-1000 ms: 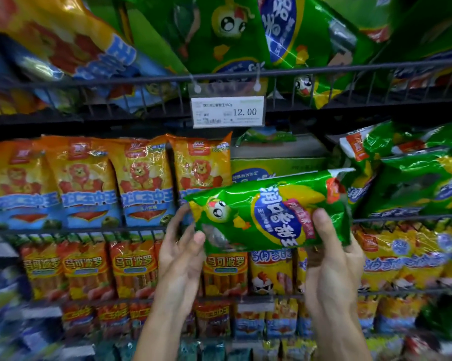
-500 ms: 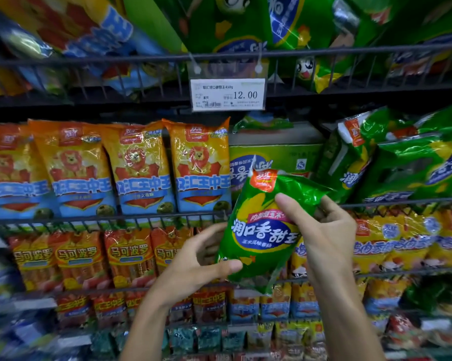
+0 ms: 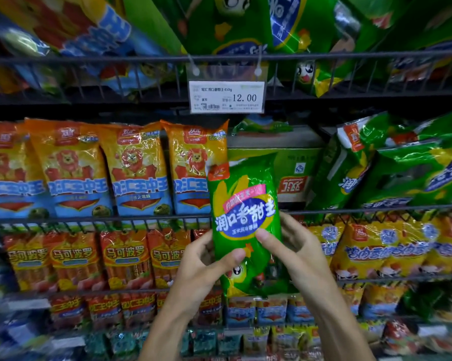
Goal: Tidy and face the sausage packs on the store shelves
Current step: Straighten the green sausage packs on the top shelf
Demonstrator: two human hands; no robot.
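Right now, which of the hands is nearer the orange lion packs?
Left. The left hand grips the green pack just below the orange lion packs; the right hand grips its far side.

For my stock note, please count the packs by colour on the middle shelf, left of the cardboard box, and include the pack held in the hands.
Orange packs with a lion: 4
Green pack, held upright by the left hand and the right hand: 1
Total: 5
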